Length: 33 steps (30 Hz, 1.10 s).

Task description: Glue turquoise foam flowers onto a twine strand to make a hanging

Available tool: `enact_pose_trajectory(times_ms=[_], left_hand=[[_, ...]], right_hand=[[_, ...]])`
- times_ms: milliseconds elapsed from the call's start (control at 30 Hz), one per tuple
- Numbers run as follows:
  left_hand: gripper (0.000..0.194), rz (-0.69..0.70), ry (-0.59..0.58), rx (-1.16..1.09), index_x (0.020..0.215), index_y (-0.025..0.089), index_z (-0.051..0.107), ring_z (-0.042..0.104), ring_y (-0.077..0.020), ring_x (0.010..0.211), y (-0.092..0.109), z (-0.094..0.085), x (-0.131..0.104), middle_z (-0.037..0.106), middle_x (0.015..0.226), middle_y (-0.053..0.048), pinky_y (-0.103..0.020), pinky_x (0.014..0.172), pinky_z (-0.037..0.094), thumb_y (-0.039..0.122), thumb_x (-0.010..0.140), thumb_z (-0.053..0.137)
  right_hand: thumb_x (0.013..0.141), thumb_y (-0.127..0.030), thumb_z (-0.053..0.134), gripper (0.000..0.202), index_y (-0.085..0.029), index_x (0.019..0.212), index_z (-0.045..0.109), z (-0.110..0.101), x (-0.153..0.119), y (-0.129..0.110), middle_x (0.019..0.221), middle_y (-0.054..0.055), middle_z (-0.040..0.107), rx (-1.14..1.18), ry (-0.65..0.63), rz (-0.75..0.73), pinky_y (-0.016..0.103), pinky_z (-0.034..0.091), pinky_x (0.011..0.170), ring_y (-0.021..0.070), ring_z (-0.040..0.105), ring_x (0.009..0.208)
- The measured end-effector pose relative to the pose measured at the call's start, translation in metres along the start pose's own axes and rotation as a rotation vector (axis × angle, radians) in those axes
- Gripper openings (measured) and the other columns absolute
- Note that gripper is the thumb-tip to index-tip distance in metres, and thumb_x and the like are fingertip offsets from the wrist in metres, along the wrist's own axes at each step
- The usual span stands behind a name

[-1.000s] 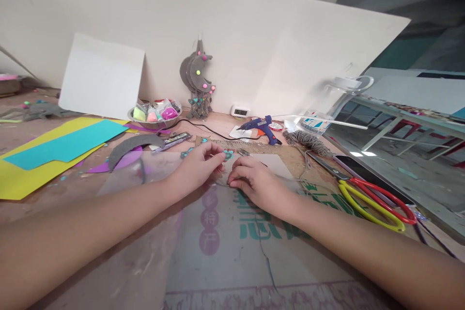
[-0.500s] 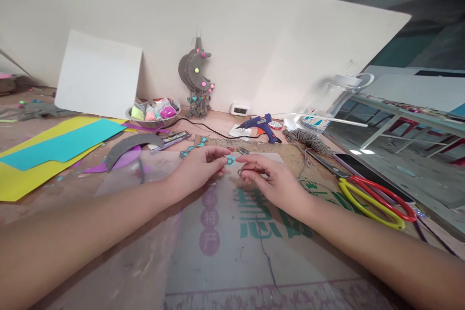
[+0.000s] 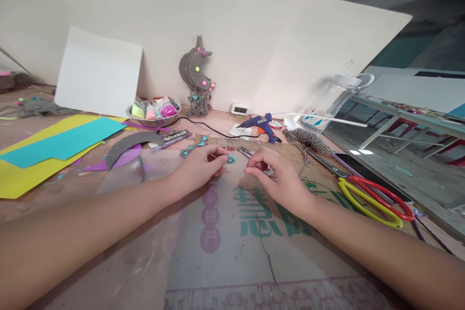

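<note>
Left hand (image 3: 201, 167): thumb and fingers pinched on the edge of a small turquoise-and-grey piece (image 3: 231, 159), which is held above a translucent sheet (image 3: 225, 271), in the gap between the two hands; right hand (image 3: 278, 174): thumb and index finger brought together just beside it, apart from the piece; whether a thread is gripped there cannot be told; purple and green characters are seen on the sheet, across which a dark thread (image 3: 269, 259) is laid; further turquoise pieces (image 3: 192, 147) are seen just beyond the left hand; a grey crescent (image 3: 132, 143) is placed to the left, near yellow (image 3: 22, 181) and blue sheets (image 3: 69, 143); a blue glue gun (image 3: 265, 124) is noted beyond the hands, with a grey yarn bundle (image 3: 308, 140) near it; scissors (image 3: 340, 173) are laid to the right, beside a phone (image 3: 358, 164); a moon ornament (image 3: 198, 75) is positioned against the wall
</note>
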State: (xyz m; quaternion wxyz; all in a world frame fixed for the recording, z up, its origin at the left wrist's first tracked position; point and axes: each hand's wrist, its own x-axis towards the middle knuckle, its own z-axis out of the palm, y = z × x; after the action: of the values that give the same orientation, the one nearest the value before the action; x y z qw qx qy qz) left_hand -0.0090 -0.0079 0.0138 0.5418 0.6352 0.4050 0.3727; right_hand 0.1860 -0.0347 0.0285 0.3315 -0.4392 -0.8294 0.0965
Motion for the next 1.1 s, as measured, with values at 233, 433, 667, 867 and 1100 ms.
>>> enact_pose_trajectory(times_ms=[233,433,667,867,1100], left_hand=[[0.021,0.001,-0.022,-0.022,0.077,0.018,0.049,0.049,-0.0084,0.051,0.0,-0.001,0.001,0.056,0.06,0.001,-0.019,0.047,0.035,0.038,0.079,0.052],[0.021,-0.017,-0.239,-0.169,0.083,0.016,0.049,0.06,-0.0126,0.059,0.0,0.002,0.0,0.063,0.063,-0.003,-0.024,0.058,0.044,0.038,0.083,0.048],[0.021,-0.037,-0.448,-0.302,0.083,0.013,0.058,0.062,-0.0147,0.08,0.006,0.001,0.0,0.063,0.083,-0.006,-0.03,0.079,0.047,0.033,0.079,0.057],[0.019,-0.059,-0.371,-0.302,0.079,0.011,0.059,0.06,-0.0132,0.076,0.009,0.002,-0.003,0.062,0.078,-0.005,-0.028,0.077,0.047,0.029,0.076,0.061],[0.017,-0.111,-0.142,-0.248,0.077,0.013,0.052,0.06,-0.0101,0.069,0.008,0.005,-0.001,0.06,0.075,-0.001,-0.025,0.071,0.048,0.028,0.076,0.059]], right_hand=[[0.078,-0.028,0.06,0.01,-0.021,0.072,0.062,0.001,0.003,0.003,0.107,0.005,0.052,0.068,0.085,0.004,0.032,0.042,0.08,0.0197,0.051,0.099],[0.078,-0.028,0.06,0.01,-0.02,0.073,0.061,0.003,0.002,0.001,0.089,0.004,0.055,0.11,0.073,0.04,0.028,0.044,0.068,0.0151,0.054,0.08],[0.084,-0.028,0.052,0.01,-0.019,0.08,0.055,0.008,-0.003,-0.001,0.067,-0.001,0.057,0.37,0.004,0.171,0.023,0.043,0.053,0.0101,0.052,0.055],[0.084,-0.024,0.051,0.01,-0.019,0.088,0.059,0.006,-0.002,-0.001,0.078,0.002,0.063,0.233,-0.026,0.074,0.026,0.045,0.067,0.0132,0.057,0.072],[0.084,-0.02,0.048,0.014,-0.019,0.081,0.062,0.006,0.001,0.007,0.076,0.001,0.065,0.116,-0.056,0.112,0.025,0.046,0.066,0.0135,0.059,0.071]])
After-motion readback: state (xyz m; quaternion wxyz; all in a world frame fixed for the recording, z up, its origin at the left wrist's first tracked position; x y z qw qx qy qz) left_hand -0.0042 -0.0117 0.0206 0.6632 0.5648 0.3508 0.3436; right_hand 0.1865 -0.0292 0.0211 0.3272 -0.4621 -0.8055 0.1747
